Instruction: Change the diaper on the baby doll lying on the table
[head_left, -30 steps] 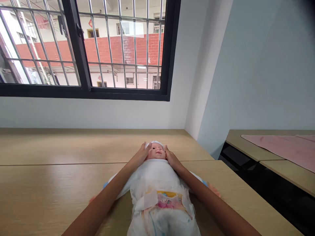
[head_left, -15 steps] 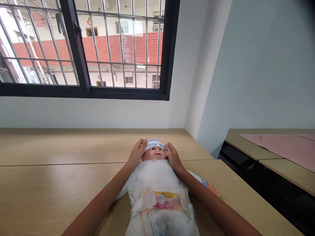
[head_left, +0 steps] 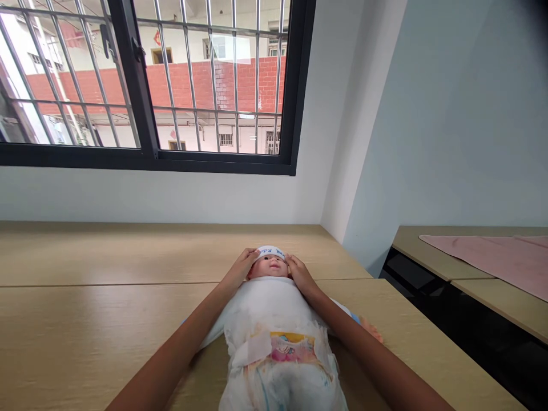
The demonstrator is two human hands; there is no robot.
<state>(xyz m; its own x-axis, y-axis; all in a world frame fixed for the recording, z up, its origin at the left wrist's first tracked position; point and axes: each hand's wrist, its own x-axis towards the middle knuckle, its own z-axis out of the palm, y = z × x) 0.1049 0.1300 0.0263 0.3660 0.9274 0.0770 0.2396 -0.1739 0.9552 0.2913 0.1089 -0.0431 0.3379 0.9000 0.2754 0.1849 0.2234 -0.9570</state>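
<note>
A baby doll (head_left: pixel 271 267) lies on its back on the wooden table (head_left: pixel 85 319), head toward the window. It wears a white top and a diaper (head_left: pixel 280 365) with a colourful front panel. A white cap with a blue-lettered band (head_left: pixel 270 252) sits on its head. My left hand (head_left: pixel 240 269) holds the left side of the cap and head. My right hand (head_left: pixel 299 273) holds the right side. Both sets of fingers curl onto the cap's edge. One doll hand (head_left: pixel 371 331) shows past my right forearm.
A barred window (head_left: pixel 149 85) with a dark frame fills the wall behind the table. To the right, across a dark gap (head_left: pixel 449 308), stands another table with a pink cloth (head_left: pixel 492 257). The white wall corner (head_left: pixel 342 200) lies just beyond the doll's head.
My hands went from the doll's cheeks up to the cap a half second ago, and now sit slightly lower with the cap pulled down on the head.
</note>
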